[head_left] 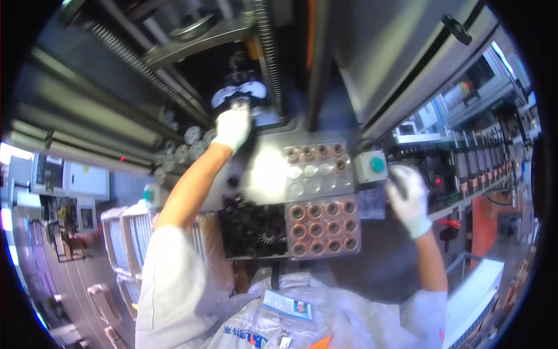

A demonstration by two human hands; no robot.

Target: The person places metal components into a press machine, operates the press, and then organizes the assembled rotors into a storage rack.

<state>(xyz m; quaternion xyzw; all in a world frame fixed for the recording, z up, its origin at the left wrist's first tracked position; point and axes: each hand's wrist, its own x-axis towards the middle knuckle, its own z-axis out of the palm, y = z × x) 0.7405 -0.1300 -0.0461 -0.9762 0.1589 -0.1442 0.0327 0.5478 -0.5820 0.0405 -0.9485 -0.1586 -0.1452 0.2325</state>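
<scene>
Head view: 12 copper-coloured rings (pixel 333 227) are seated in the lower tray (pixel 324 218); the upper tray (pixel 305 179) is part-filled, 5 pockets occupied, 7 unfilled. The left hand (pixel 233 125), its opening unclear, is held at a machine fixture (pixel 253 89); the right hand (pixel 409 199) is half-curled beside a green button (pixel 378 164); any grip cannot be told.

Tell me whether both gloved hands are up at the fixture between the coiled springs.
No. Only the left hand is at the fixture; the right hand is beside the box with the green button.
</scene>
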